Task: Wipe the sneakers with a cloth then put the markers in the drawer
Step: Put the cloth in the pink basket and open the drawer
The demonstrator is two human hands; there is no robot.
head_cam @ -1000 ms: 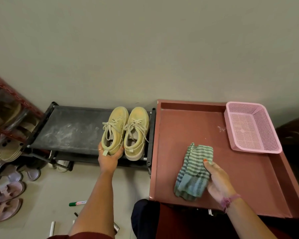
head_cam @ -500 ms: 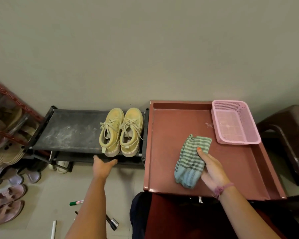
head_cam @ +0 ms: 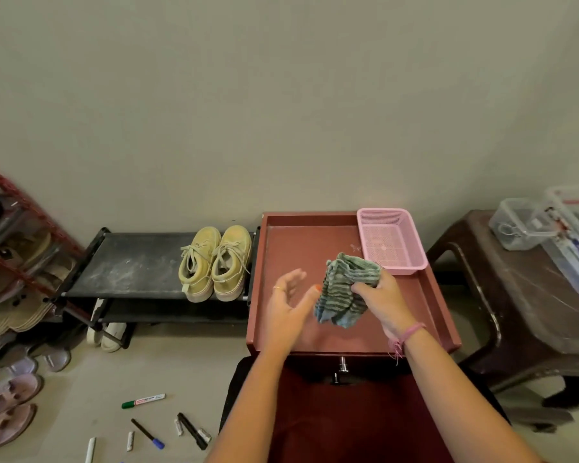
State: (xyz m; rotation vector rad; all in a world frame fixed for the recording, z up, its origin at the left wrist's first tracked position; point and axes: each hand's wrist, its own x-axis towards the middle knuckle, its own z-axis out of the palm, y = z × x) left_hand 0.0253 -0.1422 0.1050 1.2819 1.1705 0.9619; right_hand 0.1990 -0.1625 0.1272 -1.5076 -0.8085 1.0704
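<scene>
Cloth now lifted beside basket

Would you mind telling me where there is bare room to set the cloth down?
The dusty black shelf lies bare left of the sneakers. The red tray is bare between its left rim and the pink basket. Its middle is crowded: the right hand grips the cloth there, the left hand alongside.
</scene>
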